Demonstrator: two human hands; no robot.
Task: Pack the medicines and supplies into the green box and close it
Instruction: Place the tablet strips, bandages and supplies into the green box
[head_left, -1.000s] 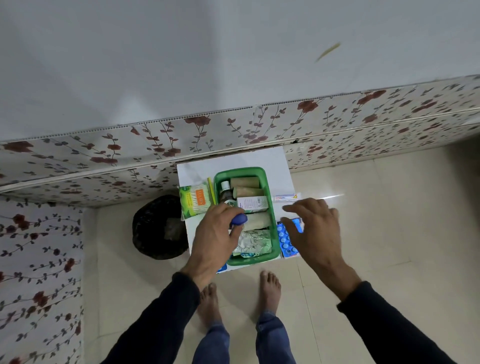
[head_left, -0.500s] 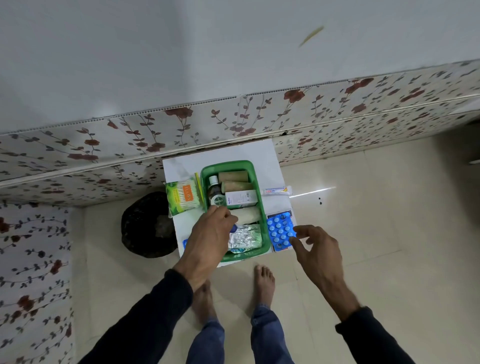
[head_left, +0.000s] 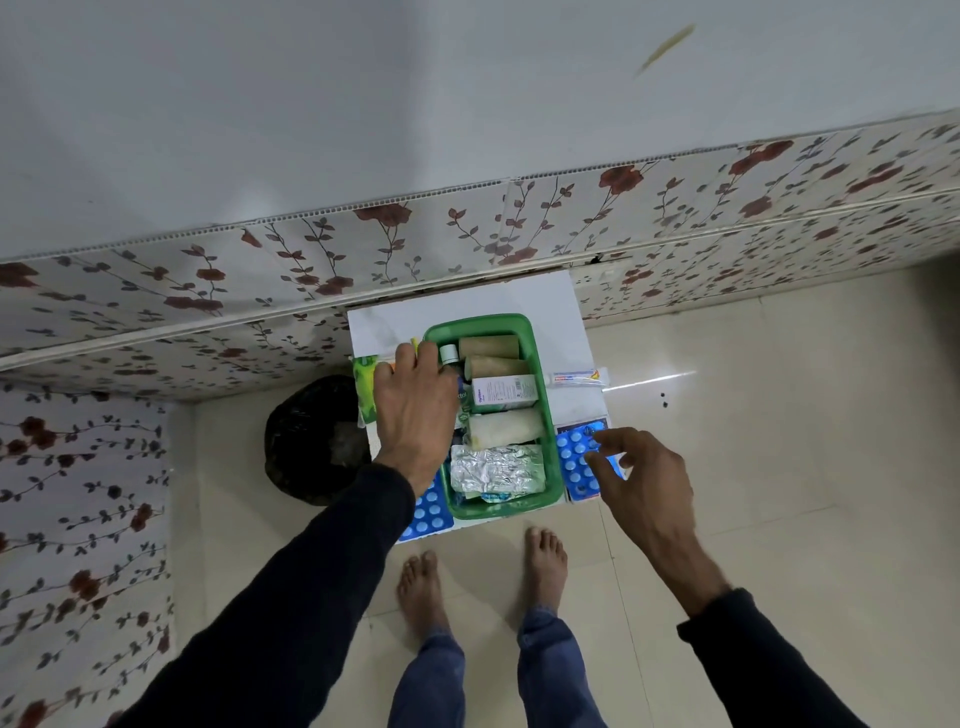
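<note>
The green box (head_left: 542, 364) stands open on a small white table (head_left: 467, 304). It holds two tan rolls, a white carton (head_left: 506, 393), a white bandage roll, a small bottle and a silver foil strip (head_left: 496, 469). My left hand (head_left: 415, 410) lies palm down over the box's left rim, fingers stretched onto a green packet (head_left: 365, 397). My right hand (head_left: 644, 478) hovers open, fingertips touching a blue blister pack (head_left: 574, 457) right of the box. A second blue blister pack (head_left: 428, 514) lies at the front left. A white tube (head_left: 576, 376) lies right of the box.
A black bin (head_left: 311, 441) sits on the floor just left of the table. My bare feet (head_left: 545, 566) stand at the table's front edge. A floral panel wall (head_left: 467, 228) runs behind the table. Pale tiled floor extends to the right.
My left hand has moved from the box's middle to its back left, onto the green packet; the blue-capped item is out of sight. My right hand came down onto the blue blister pack.
</note>
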